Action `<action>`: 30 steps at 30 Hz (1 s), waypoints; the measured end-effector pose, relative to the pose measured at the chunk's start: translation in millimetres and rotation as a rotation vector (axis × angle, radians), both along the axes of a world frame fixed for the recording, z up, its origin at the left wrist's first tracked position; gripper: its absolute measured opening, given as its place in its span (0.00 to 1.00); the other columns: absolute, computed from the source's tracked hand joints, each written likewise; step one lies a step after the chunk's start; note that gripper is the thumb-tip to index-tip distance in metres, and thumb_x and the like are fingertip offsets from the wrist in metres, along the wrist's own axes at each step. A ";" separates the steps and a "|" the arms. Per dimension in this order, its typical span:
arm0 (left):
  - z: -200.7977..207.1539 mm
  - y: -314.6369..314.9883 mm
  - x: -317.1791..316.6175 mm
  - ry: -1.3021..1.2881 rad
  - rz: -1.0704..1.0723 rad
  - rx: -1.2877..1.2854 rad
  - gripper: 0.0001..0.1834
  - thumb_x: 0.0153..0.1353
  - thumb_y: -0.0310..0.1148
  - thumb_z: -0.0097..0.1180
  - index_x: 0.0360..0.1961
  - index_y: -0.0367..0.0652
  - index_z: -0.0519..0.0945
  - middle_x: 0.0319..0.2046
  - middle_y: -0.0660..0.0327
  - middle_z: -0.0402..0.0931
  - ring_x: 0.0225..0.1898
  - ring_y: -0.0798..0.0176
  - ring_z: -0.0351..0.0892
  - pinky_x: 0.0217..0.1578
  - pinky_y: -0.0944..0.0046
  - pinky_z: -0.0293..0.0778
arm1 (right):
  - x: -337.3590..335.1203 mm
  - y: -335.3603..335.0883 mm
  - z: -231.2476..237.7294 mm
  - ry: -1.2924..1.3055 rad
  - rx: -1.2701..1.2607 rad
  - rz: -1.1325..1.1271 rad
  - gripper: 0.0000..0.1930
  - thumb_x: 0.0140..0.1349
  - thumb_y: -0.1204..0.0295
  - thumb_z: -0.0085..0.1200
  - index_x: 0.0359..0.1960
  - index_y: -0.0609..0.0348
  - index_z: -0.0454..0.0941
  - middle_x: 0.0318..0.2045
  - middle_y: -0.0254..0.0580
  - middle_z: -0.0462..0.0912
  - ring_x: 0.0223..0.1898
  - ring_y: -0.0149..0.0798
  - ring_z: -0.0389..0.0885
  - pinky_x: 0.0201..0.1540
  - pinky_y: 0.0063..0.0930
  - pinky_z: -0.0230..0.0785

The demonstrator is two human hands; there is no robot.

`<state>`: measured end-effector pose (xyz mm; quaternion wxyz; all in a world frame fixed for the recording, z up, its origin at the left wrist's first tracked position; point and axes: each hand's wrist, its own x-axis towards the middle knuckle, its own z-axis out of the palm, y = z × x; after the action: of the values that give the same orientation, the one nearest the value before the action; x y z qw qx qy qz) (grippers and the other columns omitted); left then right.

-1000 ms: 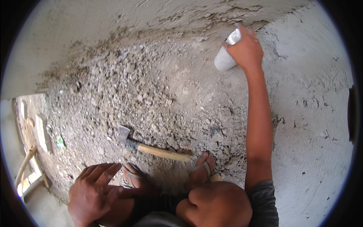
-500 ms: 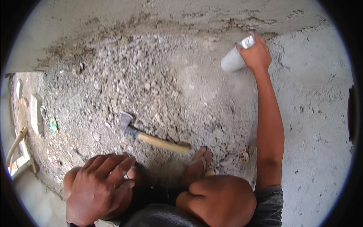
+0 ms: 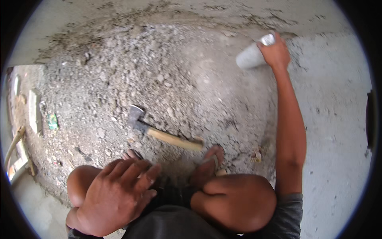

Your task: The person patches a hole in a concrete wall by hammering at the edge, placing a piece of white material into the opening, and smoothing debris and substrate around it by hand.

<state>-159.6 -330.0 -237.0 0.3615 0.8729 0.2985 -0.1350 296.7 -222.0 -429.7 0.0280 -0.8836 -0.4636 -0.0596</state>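
Far right, by the corner of the walls, my right hand [image 3: 277, 55] is closed around the upper end of a pale grey cylinder [image 3: 250, 58]. The cylinder leans over the dusty ground, its wider end toward the left; its exact kind is unclear. My left hand [image 3: 119, 193] hangs near my left knee, fingers loosely stretched and apart, holding nothing. In front of my feet lies a hatchet [image 3: 171, 137] with a dark metal head and a light wooden handle.
Gravel and loose rubble [image 3: 159, 67] cover the ground. A rough plastered wall [image 3: 334, 131] rises close on my right, another along the far side. At the left lie a pale block [image 3: 34, 111], a green wrapper [image 3: 52, 121] and a wooden handle [image 3: 15, 143].
The view has shifted a little. My left hand has moved slightly to the right. My right hand still grips the cylinder, which tilts slightly flatter, near the same spot.
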 end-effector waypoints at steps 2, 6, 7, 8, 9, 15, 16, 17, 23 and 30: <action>2.0 -3.0 -8.1 -0.018 -0.022 0.092 0.23 0.58 0.38 0.65 0.54 0.44 0.78 0.47 0.52 0.80 0.45 0.48 0.82 0.46 0.52 0.79 | -16.9 5.5 7.4 0.059 -0.022 -0.048 0.41 0.51 0.49 0.69 0.67 0.50 0.70 0.61 0.49 0.76 0.61 0.52 0.76 0.61 0.46 0.72; 2.4 -9.7 -4.4 -0.021 -0.035 0.004 0.25 0.59 0.38 0.64 0.56 0.44 0.76 0.49 0.52 0.78 0.46 0.50 0.81 0.50 0.52 0.77 | 14.0 -12.0 20.8 -0.007 -0.074 0.014 0.41 0.53 0.51 0.67 0.68 0.50 0.68 0.62 0.50 0.75 0.63 0.53 0.75 0.62 0.49 0.71; -14.0 -5.1 -8.2 0.010 -0.031 -0.051 0.25 0.60 0.40 0.63 0.57 0.44 0.76 0.49 0.53 0.78 0.47 0.51 0.81 0.51 0.53 0.76 | -5.0 -38.6 -6.1 -0.005 -0.175 -0.007 0.41 0.53 0.51 0.67 0.68 0.50 0.68 0.62 0.50 0.75 0.63 0.53 0.75 0.62 0.49 0.71; 1.2 -9.5 -15.3 0.014 -0.065 -0.027 0.26 0.60 0.40 0.62 0.58 0.44 0.75 0.50 0.53 0.78 0.48 0.51 0.81 0.52 0.53 0.76 | -16.3 -13.2 7.0 0.027 -0.126 -0.036 0.41 0.54 0.51 0.67 0.69 0.50 0.67 0.64 0.50 0.73 0.64 0.53 0.74 0.62 0.49 0.70; 5.7 -11.8 -22.0 -0.002 -0.110 -0.018 0.27 0.60 0.41 0.62 0.59 0.44 0.75 0.50 0.54 0.78 0.48 0.52 0.81 0.52 0.52 0.76 | -16.5 4.6 16.2 0.039 -0.093 -0.074 0.42 0.54 0.51 0.67 0.69 0.50 0.66 0.65 0.50 0.72 0.64 0.53 0.73 0.62 0.50 0.69; 11.3 2.6 -27.7 -0.006 -0.052 0.054 0.28 0.62 0.45 0.61 0.61 0.45 0.76 0.52 0.53 0.78 0.52 0.50 0.81 0.52 0.51 0.77 | -108.4 -35.5 -44.4 -0.141 -0.067 0.762 0.18 0.63 0.70 0.52 0.54 0.60 0.80 0.55 0.55 0.77 0.60 0.56 0.73 0.70 0.56 0.53; 12.8 4.8 -29.7 -0.024 -0.054 0.066 0.28 0.62 0.45 0.61 0.61 0.45 0.76 0.52 0.53 0.78 0.52 0.50 0.81 0.52 0.51 0.77 | -113.5 -26.8 -55.7 -0.155 -0.237 0.715 0.16 0.65 0.70 0.50 0.50 0.62 0.82 0.54 0.52 0.79 0.59 0.54 0.74 0.70 0.58 0.53; 13.8 5.5 -30.1 -0.011 0.005 0.010 0.27 0.63 0.39 0.60 0.62 0.43 0.74 0.55 0.52 0.77 0.56 0.48 0.78 0.56 0.51 0.74 | -109.3 -20.2 -73.2 -0.162 -0.405 0.662 0.16 0.66 0.69 0.47 0.46 0.63 0.85 0.52 0.49 0.81 0.58 0.52 0.75 0.70 0.59 0.52; -0.3 14.9 -40.1 -0.059 -0.043 0.029 0.28 0.60 0.45 0.63 0.59 0.45 0.77 0.52 0.53 0.79 0.50 0.48 0.82 0.50 0.48 0.78 | -39.5 49.5 -130.6 -0.589 -1.055 0.263 0.20 0.69 0.65 0.47 0.58 0.56 0.82 0.61 0.44 0.79 0.63 0.51 0.75 0.67 0.65 0.51; 2.2 32.8 -38.5 0.007 0.026 -0.096 0.28 0.62 0.35 0.59 0.64 0.42 0.72 0.57 0.50 0.74 0.58 0.45 0.74 0.59 0.49 0.70 | -16.4 67.1 -161.8 -0.304 -0.942 -0.032 0.21 0.66 0.60 0.51 0.57 0.53 0.83 0.59 0.44 0.82 0.63 0.53 0.76 0.64 0.62 0.58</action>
<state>-198.1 -297.2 -234.8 0.4036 0.8502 0.3043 -0.1474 280.3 -154.8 -591.4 -0.4432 -0.7886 -0.4253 0.0275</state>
